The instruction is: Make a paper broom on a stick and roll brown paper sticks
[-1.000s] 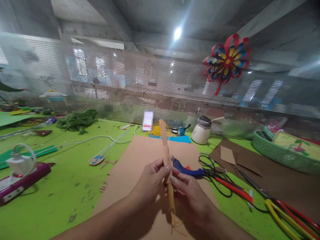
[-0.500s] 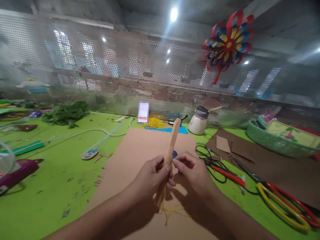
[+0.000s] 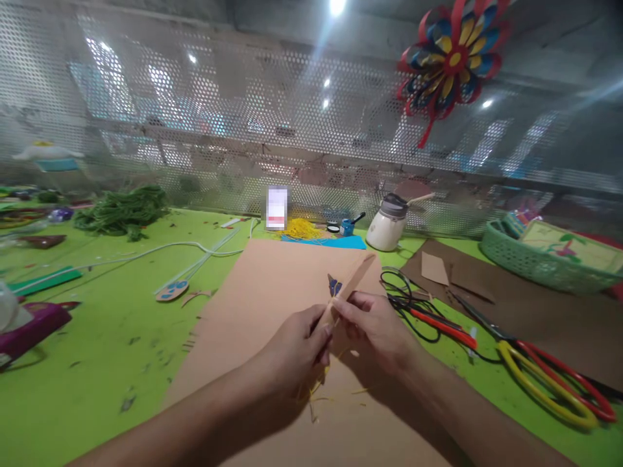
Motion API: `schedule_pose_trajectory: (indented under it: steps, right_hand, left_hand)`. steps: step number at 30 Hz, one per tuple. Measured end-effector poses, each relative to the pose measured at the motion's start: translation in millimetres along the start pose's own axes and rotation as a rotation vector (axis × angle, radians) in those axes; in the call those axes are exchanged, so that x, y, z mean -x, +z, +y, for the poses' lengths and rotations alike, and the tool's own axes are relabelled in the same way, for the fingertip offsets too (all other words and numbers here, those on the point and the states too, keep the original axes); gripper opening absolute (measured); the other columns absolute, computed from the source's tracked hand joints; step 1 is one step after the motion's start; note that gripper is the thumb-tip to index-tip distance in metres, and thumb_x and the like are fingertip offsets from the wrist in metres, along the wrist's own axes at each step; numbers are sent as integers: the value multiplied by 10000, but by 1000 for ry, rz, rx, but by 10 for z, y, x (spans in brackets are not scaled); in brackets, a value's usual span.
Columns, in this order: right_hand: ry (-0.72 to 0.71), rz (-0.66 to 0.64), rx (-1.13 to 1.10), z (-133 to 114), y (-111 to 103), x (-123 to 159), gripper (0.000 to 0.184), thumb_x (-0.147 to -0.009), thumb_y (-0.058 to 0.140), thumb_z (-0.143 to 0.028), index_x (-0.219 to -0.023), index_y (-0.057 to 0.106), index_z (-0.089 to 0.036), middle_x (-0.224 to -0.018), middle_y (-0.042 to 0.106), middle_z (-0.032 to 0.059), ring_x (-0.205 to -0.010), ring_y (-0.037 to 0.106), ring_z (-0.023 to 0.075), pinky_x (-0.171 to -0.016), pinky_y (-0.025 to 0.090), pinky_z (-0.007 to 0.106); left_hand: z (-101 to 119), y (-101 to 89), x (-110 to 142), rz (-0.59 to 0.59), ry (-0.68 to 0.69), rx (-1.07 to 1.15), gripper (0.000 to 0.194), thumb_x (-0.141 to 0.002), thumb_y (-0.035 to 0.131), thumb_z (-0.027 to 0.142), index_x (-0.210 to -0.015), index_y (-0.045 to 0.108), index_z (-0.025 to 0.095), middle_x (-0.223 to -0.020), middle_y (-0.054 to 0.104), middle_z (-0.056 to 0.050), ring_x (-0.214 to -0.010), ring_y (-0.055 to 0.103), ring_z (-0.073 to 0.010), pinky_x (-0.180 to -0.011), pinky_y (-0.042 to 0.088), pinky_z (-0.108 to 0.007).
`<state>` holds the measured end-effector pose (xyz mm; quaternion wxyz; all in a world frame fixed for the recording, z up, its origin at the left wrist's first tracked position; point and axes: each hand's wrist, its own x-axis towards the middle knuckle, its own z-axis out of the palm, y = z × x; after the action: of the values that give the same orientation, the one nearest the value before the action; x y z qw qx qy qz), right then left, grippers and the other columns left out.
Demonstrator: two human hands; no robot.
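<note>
Both hands meet over a tan cardboard sheet on the green table. My left hand pinches the lower end of a long tan foam strip, which tilts up and to the right. My right hand pinches the same strip from the right side, fingers pressed together. Thin yellow threads hang from the strip's lower end onto the cardboard. The blue glue gun lies just behind the strip, mostly hidden by it.
Black cable and red and yellow handled scissors lie to the right on brown card. A white glue pot, a green basket, green yarn, a purple device and a perforated metal screen surround the work area.
The strip has tipped from upright to leaning right and lower. My hands have dropped closer to the cardboard, and the view has shifted down, hiding most of the glue gun.
</note>
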<state>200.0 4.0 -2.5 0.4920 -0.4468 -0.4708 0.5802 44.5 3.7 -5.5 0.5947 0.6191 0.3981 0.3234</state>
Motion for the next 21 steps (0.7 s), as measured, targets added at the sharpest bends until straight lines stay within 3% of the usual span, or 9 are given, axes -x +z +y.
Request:
schedule_pose_trajectory:
  steps: [4, 7, 11, 21]
  right_hand:
    - [-11, 20, -7, 27, -4, -39, 409, -639, 816, -496, -646, 610, -143, -509, 468, -58, -468, 356, 69, -464, 247, 232]
    - [-4, 8, -14, 34, -33, -75, 407, -635, 820, -495, -657, 625, -138, -520, 480, -54, -465, 362, 67, -467, 246, 231]
    - [13, -19, -33, 41, -83, -120, 397, -637, 826, -482, -655, 637, -133, -525, 484, -49, -467, 371, 68, -466, 239, 229]
    - [22, -118, -93, 44, -120, -139, 376, -656, 830, -450, -706, 663, -117, -571, 554, -22, -485, 396, 66, -483, 266, 218]
  left_hand:
    - [-21, 37, -15, 37, 4, 24, 195, -821, 597, 364, -793, 582, 171, -520, 478, 49, -442, 409, -88, -442, 306, -199]
    - [17, 54, 23, 20, -81, 196, 218, -817, 595, 376, -771, 577, 164, -533, 492, 33, -449, 415, -86, -446, 314, -197]
    - [45, 26, 61, -21, -183, 438, 269, -842, 558, 404, -781, 601, 146, -609, 541, -14, -474, 458, -95, -481, 382, -225]
    - [0, -44, 96, -171, -263, 642, 232, -908, 528, 349, -807, 584, 148, -626, 552, -22, -490, 492, -109, -523, 438, -270]
